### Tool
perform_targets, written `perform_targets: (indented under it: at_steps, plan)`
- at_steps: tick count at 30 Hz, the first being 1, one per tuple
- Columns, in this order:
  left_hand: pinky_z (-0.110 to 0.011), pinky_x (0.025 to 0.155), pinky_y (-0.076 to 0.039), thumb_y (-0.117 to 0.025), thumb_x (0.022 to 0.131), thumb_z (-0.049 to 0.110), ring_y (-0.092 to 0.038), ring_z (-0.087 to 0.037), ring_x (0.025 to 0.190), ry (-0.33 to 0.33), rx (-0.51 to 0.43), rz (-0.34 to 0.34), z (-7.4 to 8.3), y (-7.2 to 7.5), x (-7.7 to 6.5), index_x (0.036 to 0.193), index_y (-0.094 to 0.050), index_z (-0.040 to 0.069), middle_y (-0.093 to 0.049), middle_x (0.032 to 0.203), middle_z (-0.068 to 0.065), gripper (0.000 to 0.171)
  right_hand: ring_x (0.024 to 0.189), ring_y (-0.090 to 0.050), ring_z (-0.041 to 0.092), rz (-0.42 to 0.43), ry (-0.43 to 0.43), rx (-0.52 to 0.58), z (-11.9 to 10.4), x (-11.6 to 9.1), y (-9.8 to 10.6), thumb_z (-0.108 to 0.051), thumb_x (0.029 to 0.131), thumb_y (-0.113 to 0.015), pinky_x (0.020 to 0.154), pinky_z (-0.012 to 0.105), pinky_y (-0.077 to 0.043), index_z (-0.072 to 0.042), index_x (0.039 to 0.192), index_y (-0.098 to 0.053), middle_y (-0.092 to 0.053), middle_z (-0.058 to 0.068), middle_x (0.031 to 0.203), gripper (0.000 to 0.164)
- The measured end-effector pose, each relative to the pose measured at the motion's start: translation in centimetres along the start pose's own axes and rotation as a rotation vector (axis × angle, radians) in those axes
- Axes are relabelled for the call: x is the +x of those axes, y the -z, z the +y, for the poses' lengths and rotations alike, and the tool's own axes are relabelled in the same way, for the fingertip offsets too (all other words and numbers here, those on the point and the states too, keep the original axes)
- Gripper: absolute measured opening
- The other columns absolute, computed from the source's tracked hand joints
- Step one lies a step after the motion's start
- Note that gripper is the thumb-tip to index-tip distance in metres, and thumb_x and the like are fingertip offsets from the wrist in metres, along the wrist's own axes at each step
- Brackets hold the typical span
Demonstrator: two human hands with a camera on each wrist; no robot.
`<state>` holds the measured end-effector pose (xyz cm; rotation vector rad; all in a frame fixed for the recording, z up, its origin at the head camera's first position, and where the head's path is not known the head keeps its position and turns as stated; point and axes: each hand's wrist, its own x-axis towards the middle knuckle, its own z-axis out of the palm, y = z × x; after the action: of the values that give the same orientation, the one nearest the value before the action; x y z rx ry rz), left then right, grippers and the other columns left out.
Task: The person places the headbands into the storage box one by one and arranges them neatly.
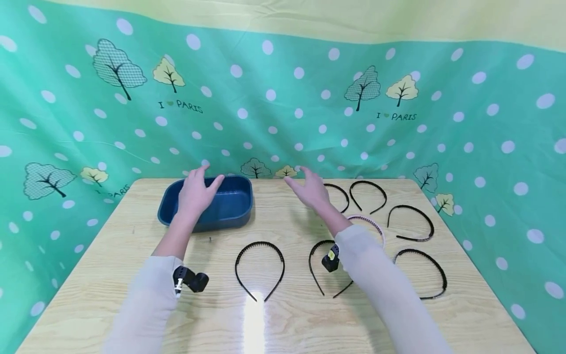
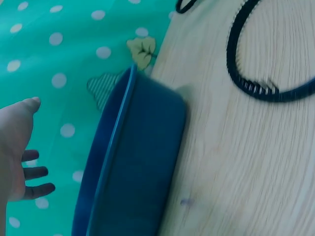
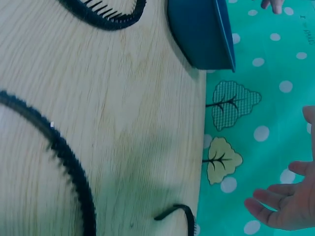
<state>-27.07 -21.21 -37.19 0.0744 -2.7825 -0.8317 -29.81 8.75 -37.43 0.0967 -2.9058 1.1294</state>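
My left hand [image 1: 196,192] hovers over a dark blue plastic basin [image 1: 225,223], thumb apart from the fingers, holding nothing. The left wrist view shows that same hand [image 2: 15,152] beside the basin's rim [image 2: 110,152]. Held up above the table's far side, my right hand [image 1: 311,189] is spread and empty; in the right wrist view its fingers [image 3: 268,199] are loosely extended. Nearest below the right forearm lie a black toothed headband [image 1: 315,268], partly covered by the sleeve and wrist camera, and a pink headband [image 1: 376,226]. Another black headband [image 1: 261,243] lies between the arms.
Several more black headbands lie at the right: two at the back, one [image 1: 371,183] beside another [image 1: 342,191], one [image 1: 415,209] near the right edge and one [image 1: 442,275] closer. A dotted green cloth [image 1: 283,118] hangs behind the wooden table [image 1: 212,314].
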Motion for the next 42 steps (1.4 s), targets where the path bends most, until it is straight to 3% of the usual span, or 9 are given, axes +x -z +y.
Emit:
perform_targets:
  at_steps: [4, 19, 29, 35, 39, 42]
  plan:
    - [-0.061, 0.101, -0.032, -0.037, 0.092, 0.061, -0.033, -0.045, 0.130, 0.034, -0.020, -0.002, -1.5, 1.2, -0.6, 0.147, -0.026, 0.006, -0.033, 0.144, -0.026, 0.079, 0.136, -0.032, 0.032, -0.022, -0.014, 0.074, -0.5, 0.0, -0.6, -0.065, 0.085, -0.049, 0.107, 0.053, -0.032, -0.023, 0.146, -0.031, -0.031, 0.006, 0.152, 0.076]
    - [-0.061, 0.103, -0.029, -0.038, 0.095, 0.055, -0.032, -0.050, 0.128, 0.157, -0.139, 0.008, -7.1, 4.4, -2.6, 0.145, -0.026, -0.001, -0.032, 0.142, -0.033, 0.076, 0.132, -0.039, 0.033, -0.078, 0.035, 0.072, -1.4, -0.4, -3.3, -0.057, 0.088, -0.052, 0.107, 0.049, -0.035, -0.013, 0.143, -0.036, -0.040, 0.012, 0.146, 0.072]
    - [-0.061, 0.101, -0.033, -0.040, 0.095, 0.051, -0.034, -0.052, 0.126, 0.256, -0.239, 0.022, -10.7, 4.8, -4.1, 0.144, -0.029, -0.003, -0.032, 0.141, -0.036, 0.073, 0.129, -0.043, 0.030, -0.128, 0.046, 0.125, -2.1, -0.3, -5.9, -0.058, 0.088, -0.051, 0.103, 0.046, -0.040, -0.013, 0.142, -0.038, -0.042, 0.010, 0.144, 0.071]
    - [-0.055, 0.097, -0.041, -0.039, 0.093, 0.055, -0.038, -0.049, 0.126, 0.336, -0.337, -0.039, -12.0, 4.7, -4.6, 0.146, -0.023, 0.000, -0.033, 0.141, -0.036, 0.079, 0.130, -0.042, 0.031, -0.167, 0.008, 0.183, -2.7, -0.7, -7.6, -0.061, 0.088, -0.049, 0.102, 0.047, -0.041, -0.012, 0.142, -0.037, -0.043, 0.016, 0.143, 0.074]
    - [-0.046, 0.086, -0.052, -0.040, 0.093, 0.054, -0.041, -0.048, 0.125, 0.392, -0.468, -0.105, -12.6, 4.2, -4.7, 0.149, -0.014, 0.002, -0.026, 0.146, -0.034, 0.080, 0.129, -0.044, 0.031, -0.195, -0.013, 0.212, -3.4, -1.1, -8.8, -0.061, 0.088, -0.049, 0.101, 0.046, -0.042, -0.013, 0.142, -0.038, -0.044, 0.017, 0.142, 0.073]
    - [-0.043, 0.089, -0.051, -0.042, 0.094, 0.052, -0.038, -0.047, 0.128, 0.445, -0.558, -0.133, -13.0, 3.8, -4.8, 0.150, -0.009, 0.004, -0.020, 0.149, -0.032, 0.081, 0.128, -0.045, 0.031, -0.214, -0.026, 0.238, -4.0, -1.5, -9.7, -0.061, 0.087, -0.050, 0.100, 0.046, -0.043, -0.013, 0.142, -0.039, -0.046, 0.017, 0.140, 0.073]
